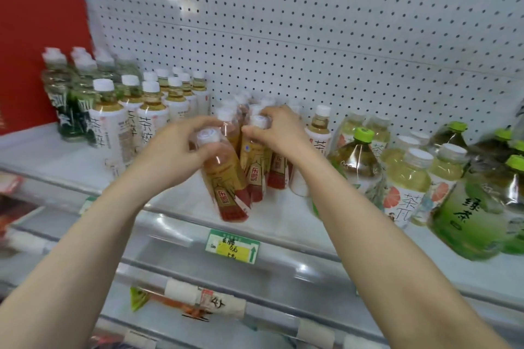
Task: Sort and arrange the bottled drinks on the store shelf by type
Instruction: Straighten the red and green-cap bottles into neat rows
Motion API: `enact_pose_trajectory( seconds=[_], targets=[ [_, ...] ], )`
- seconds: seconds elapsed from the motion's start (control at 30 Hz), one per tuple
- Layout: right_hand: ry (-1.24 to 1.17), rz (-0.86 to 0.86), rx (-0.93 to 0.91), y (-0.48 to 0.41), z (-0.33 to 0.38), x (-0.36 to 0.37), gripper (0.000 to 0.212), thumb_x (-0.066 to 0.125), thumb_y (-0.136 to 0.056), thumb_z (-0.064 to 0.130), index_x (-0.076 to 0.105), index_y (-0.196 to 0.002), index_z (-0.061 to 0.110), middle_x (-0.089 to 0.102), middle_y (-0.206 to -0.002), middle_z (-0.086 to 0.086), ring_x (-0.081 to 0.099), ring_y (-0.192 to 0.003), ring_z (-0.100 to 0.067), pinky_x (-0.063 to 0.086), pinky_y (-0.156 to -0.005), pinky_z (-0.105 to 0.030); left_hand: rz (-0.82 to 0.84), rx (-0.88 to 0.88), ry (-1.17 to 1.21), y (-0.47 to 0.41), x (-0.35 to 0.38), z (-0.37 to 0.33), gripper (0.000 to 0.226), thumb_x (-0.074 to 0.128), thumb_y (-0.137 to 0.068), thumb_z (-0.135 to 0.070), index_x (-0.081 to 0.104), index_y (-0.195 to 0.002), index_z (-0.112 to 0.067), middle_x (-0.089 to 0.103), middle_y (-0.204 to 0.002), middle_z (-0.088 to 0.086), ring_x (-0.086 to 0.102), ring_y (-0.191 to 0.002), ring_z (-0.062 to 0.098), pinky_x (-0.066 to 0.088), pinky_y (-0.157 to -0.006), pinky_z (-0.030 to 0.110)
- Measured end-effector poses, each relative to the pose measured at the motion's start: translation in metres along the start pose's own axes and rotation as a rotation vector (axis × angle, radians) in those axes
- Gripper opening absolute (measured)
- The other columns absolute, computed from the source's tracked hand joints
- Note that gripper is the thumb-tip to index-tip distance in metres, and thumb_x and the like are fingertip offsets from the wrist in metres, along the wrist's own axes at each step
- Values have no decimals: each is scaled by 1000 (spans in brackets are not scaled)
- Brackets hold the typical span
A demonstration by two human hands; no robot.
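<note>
A cluster of red-and-gold labelled tea bottles (279, 170) stands mid-shelf. My left hand (175, 147) grips the neck of the front red-and-gold bottle (226, 181), which tilts toward me. My right hand (276, 129) closes on the white cap of a second red-and-gold bottle (252, 167) just behind it. To the left stand white-labelled tea bottles (109, 125) and dark green-labelled bottles (66, 110). At the right are pale grapefruit-label tea bottles (405, 178) and large green tea bottles (476, 207) with green caps.
The white shelf (51, 156) has a clear front rail carrying a green price tag (232, 246). A pegboard back wall (312, 37) rises behind. A red panel (37, 45) stands at far left. A lower shelf shows a packaged item (198, 297).
</note>
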State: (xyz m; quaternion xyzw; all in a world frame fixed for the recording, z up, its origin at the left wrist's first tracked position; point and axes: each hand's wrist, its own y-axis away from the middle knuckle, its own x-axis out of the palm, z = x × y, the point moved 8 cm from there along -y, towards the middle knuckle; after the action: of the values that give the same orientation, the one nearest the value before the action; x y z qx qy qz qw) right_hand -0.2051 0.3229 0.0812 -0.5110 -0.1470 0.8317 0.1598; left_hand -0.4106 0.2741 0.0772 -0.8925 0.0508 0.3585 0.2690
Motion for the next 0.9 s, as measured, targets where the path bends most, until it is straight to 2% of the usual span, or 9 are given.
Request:
enact_pose_trajectory(
  seconds=[0.1,0.23,0.3,0.37,0.43,0.57,0.7,0.77,0.9],
  targets=[
    [90,43,12,0,4,5,75,62,-85,64,50,-142,16,49,-142,-9,53,-125,-31,45,-100,-43,-47,7,-12,-1,1,-3,44,65,-83,-46,61,-127,-38,59,-115,-10,59,-94,15,44,-79,33],
    [40,-8,-94,27,13,-17,64,53,-97,47,39,-150,15,47,-144,-11,51,-127,-28,43,-106,-47,-74,36,17,-3,7,-9,42,66,-85,-44,63,-125,-35,62,-126,-1,58,-110,21,48,-95,46],
    [-107,73,-171,50,18,-24,67,60,-90,41,39,-151,21,52,-140,-2,54,-123,-15,47,-104,-40,-70,64,23,-6,9,-17,42,62,-84,-48,62,-125,-39,62,-129,-3,58,-113,20,47,-96,47],
    [-291,264,-174,77,23,-17,84,69,-77,49,36,-151,29,54,-135,17,54,-120,2,48,-99,-21,-74,102,66,-13,11,-32,46,58,-80,-53,62,-124,-41,64,-129,-8,60,-111,16,48,-96,46],
    [-265,170,-182,89,21,-24,89,77,-71,52,37,-147,30,53,-128,26,55,-112,8,45,-89,-11,-83,139,117,-22,15,-50,50,58,-73,-59,64,-121,-43,66,-122,-15,62,-104,9,50,-94,42],
    [-247,-107,-65,98,-12,-49,61,81,-73,48,48,-122,34,63,-103,24,60,-91,12,43,-69,-7,12,263,193,-42,38,-75,53,60,-77,-60,64,-125,-36,68,-120,-13,63,-108,5,49,-98,39],
    [-97,-136,31,101,-37,-40,81,79,-77,46,36,-142,23,58,-92,23,64,-88,-6,56,-79,-32,-55,342,-136,-63,44,-52,56,62,-88,-50,55,-139,-26,53,-141,1,45,-131,24,35,-109,42],
    [-61,-137,66,99,-41,-30,83,79,-79,42,32,-145,20,67,-101,12,68,-89,-13,59,-79,-40,-7,357,-225,-65,55,-39,56,63,-89,-45,53,-140,-25,48,-146,4,40,-135,26,31,-111,43],
    [-61,-185,104,82,-46,-19,68,79,-79,39,41,-132,19,68,-115,2,68,-99,-19,56,-79,-37,-20,437,-314,-60,67,-28,54,65,-90,-37,52,-141,-23,51,-144,7,39,-137,29,25,-115,47]
  ],
)
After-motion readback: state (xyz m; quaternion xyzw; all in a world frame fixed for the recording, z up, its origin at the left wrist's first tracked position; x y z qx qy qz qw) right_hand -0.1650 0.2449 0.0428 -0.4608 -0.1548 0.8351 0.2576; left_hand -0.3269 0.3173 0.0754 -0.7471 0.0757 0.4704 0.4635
